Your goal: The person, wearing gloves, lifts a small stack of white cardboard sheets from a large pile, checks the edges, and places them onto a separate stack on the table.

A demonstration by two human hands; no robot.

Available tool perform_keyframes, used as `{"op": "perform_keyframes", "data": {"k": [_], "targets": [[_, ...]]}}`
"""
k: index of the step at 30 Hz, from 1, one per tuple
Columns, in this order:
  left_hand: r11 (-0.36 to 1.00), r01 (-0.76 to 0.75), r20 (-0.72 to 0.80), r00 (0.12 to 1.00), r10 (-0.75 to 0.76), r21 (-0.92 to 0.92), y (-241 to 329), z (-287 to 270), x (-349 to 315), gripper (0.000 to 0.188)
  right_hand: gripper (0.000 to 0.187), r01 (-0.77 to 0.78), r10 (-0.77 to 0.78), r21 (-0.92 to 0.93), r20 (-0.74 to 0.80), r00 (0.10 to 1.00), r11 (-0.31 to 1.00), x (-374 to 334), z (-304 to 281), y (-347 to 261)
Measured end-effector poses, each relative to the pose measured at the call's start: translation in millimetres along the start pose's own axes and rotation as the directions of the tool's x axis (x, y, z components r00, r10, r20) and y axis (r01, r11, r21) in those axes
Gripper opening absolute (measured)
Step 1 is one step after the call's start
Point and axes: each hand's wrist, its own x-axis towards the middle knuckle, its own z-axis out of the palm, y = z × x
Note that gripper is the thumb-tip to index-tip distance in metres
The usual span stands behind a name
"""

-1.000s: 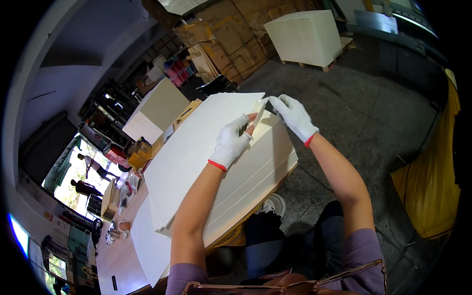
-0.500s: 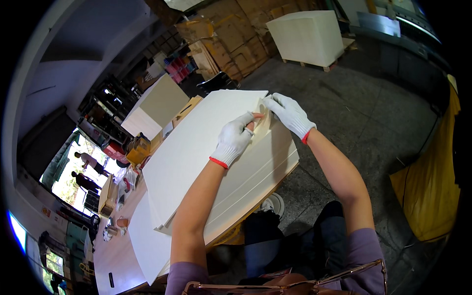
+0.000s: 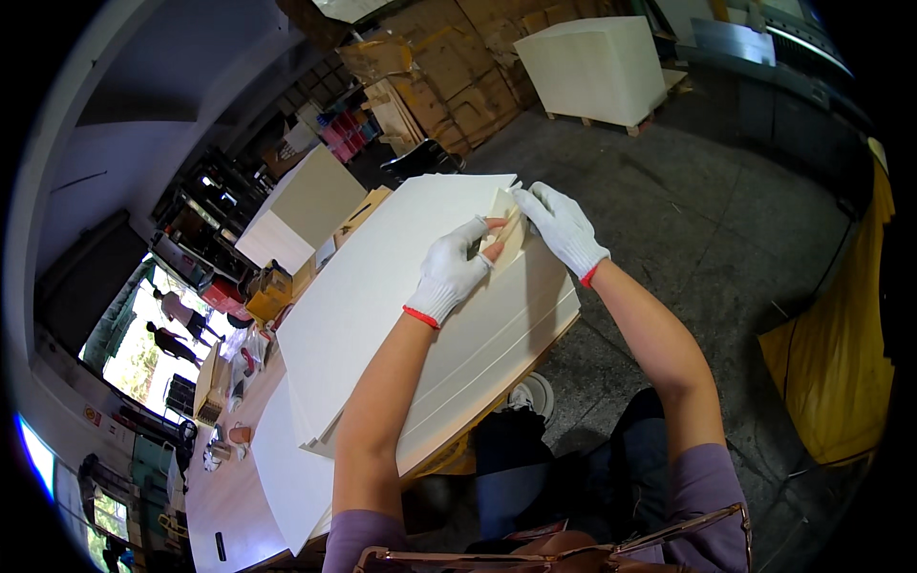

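Observation:
A tall stack of large cream-white paper sheets (image 3: 382, 286) lies on the table in front of me. At its far right corner, some sheet edges (image 3: 509, 241) are bent up and curled. My left hand (image 3: 449, 272), in a white knitted glove with bare thumb and fingertip showing, pinches these curled edges from the left. My right hand (image 3: 564, 226), in a matching glove with a red cuff, is closed at the very corner of the stack. Its fingertips press on the sheets there, partly hidden behind the glove.
A second paper stack (image 3: 304, 205) stands beyond on the left, and a big white block of sheets (image 3: 594, 72) sits on a pallet. Small items and a black marker-like object (image 3: 221, 546) lie on the wooden table (image 3: 224, 487). A yellow cover (image 3: 829, 353) hangs at right.
The curled sheet edges at the corner have changed shape, and my left thumb and finger have shifted slightly on them. My right hand has moved a little left. Two people in the doorway have moved.

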Motion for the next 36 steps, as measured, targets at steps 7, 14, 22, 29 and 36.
{"op": "perform_keyframes", "data": {"k": [7, 14, 22, 29, 36], "targets": [[0.997, 0.056, 0.026, 0.998, -0.057, 0.046, 7.8, -4.1, -0.6, 0.033, 0.051, 0.058, -0.059, -0.019, -0.06, 0.996, 0.998, -4.2, 2.1, -2.9], [0.995, 0.078, 0.062, 0.995, -0.082, 0.068, 10.6, -2.9, -1.5, 0.041, 0.049, 0.038, -0.038, 0.003, -0.047, 0.998, 0.999, -2.0, 4.4, 2.7], [0.996, -0.019, 0.023, 1.0, 0.017, 0.087, 9.0, -0.6, -4.1, 0.042, 0.05, 0.054, -0.054, -0.004, -0.064, 0.996, 0.999, -3.8, 3.7, 2.0], [0.999, -0.046, -0.122, 0.991, 0.045, -0.005, -0.6, 6.9, -6.4, 0.047, 0.046, 0.022, -0.023, -0.01, -0.081, 0.996, 1.0, -8.6, 5.4, -3.8], [0.986, 0.029, 0.013, 0.999, -0.031, 0.161, 19.9, -1.5, 0.4, 0.045, 0.038, 0.056, -0.056, -0.01, -0.063, 0.996, 0.998, -7.5, 6.1, 6.3]]}}
